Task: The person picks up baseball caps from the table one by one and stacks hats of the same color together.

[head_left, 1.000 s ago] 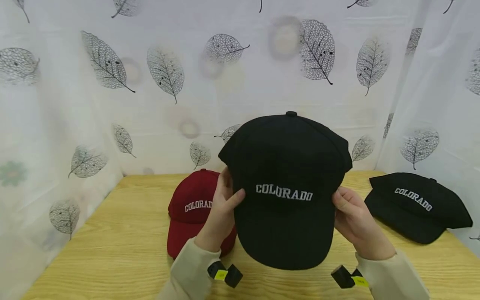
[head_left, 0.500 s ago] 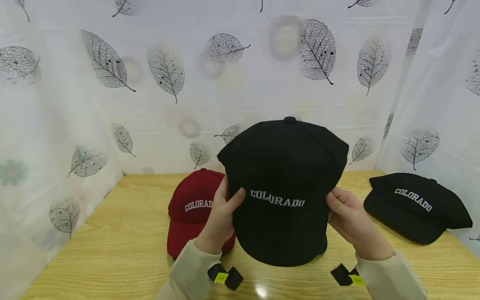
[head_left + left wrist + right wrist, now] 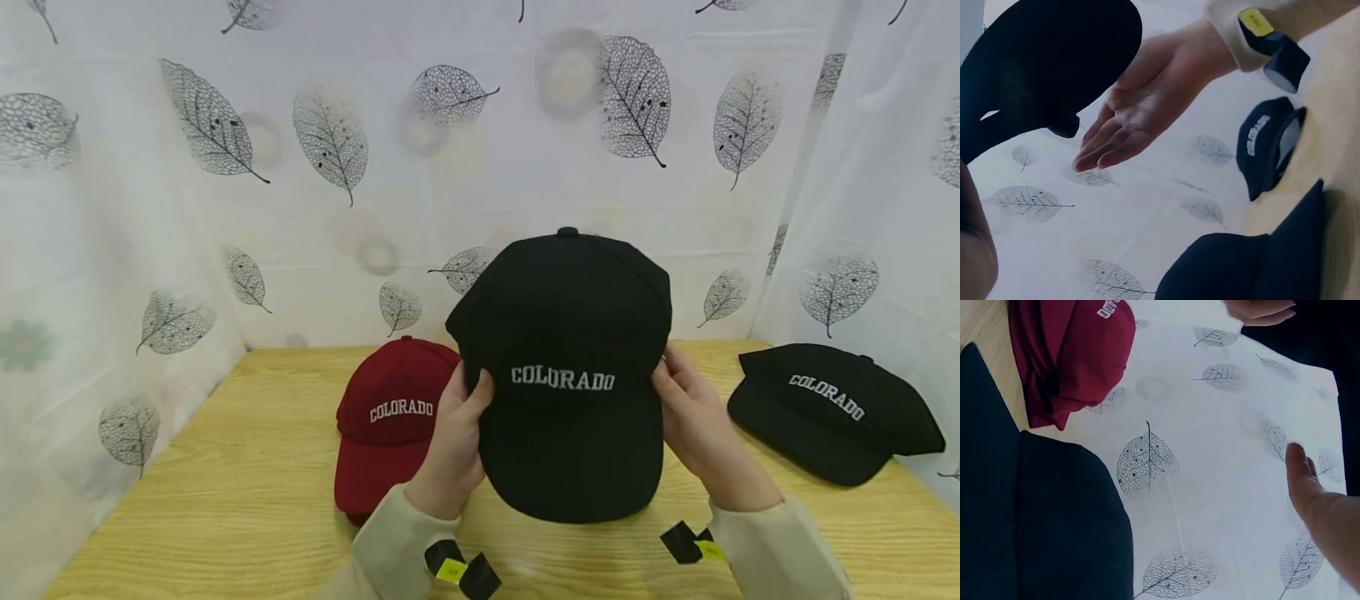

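In the head view my left hand (image 3: 450,442) pinches a black baseball cap (image 3: 570,308) lettered COLORADO, its thumb on the front and its fingers behind. My right hand (image 3: 697,417) is beside the cap's right edge. In the left wrist view the right hand (image 3: 1147,106) shows an exposed palm with straight fingers, partly overlapped by the held cap (image 3: 1060,50). The right hand's thumb (image 3: 1297,465) stands apart from the dark cap in the right wrist view. Also there, curled fingers of the left hand (image 3: 1263,309) appear at the top.
A red cap (image 3: 375,467) lies on the wooden table (image 3: 202,508), left of the held cap. Another black cap (image 3: 832,417) lies at the right. A dark cap (image 3: 1072,512) sits near the red one in the right wrist view. A leaf-patterned curtain (image 3: 510,183) hangs behind.
The held cap swung left and tilted, then turned back to face me more squarely. My right thumb has shifted from the cap's front to its side edge. The caps on the table stay put.
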The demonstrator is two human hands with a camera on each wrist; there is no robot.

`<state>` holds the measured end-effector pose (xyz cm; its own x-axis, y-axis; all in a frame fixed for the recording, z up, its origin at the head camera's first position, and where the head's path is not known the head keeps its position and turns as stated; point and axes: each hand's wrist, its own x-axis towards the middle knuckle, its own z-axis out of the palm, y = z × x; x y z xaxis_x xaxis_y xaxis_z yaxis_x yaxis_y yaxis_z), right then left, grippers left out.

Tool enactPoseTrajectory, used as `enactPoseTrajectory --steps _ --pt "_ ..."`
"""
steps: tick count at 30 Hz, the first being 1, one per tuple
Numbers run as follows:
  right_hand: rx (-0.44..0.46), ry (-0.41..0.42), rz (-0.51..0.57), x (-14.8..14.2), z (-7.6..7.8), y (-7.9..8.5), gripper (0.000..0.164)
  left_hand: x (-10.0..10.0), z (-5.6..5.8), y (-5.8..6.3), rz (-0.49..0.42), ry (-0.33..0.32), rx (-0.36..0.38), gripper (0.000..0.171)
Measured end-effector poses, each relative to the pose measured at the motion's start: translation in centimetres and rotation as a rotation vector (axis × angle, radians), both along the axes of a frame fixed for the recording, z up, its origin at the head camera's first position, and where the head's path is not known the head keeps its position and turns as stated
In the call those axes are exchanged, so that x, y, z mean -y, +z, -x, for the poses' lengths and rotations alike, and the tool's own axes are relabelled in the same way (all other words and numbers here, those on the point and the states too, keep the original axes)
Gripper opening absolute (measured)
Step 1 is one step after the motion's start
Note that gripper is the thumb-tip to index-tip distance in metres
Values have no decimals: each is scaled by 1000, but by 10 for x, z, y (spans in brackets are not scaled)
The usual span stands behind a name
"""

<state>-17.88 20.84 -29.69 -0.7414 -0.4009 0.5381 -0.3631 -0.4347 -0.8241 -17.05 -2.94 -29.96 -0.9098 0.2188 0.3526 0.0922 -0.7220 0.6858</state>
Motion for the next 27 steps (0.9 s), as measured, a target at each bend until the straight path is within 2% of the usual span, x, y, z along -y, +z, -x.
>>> enactPoseTrajectory --steps 4,7,9,12,14,17,21,24,27 --pt "89 55 113 -3 3 0 43 -6 3 -7 17 -31 83 42" --pt "187 17 147 -7 6 0 49 -10 7 -13 74 5 165 44" --pt "268 -64 139 -9 8 -1 57 -13 10 -17 118 57 243 49" --pt "394 -226 119 -10 13 -3 65 -19 15 -22 180 169 347 43" --pt "447 -348 99 -11 18 -7 55 -24 17 -24 217 213 367 31" --pt "450 -456 29 -14 24 -14 28 -29 21 -28 274 264 352 18" --pt "393 -453 -77 -22 28 -23 2 -33 26 -34 323 284 374 6" --pt "405 -441 -165 -27 30 -25 5 -33 29 -38 328 267 408 8" --pt "429 -431 -256 -31 32 -25 21 -33 32 -41 312 223 424 12"
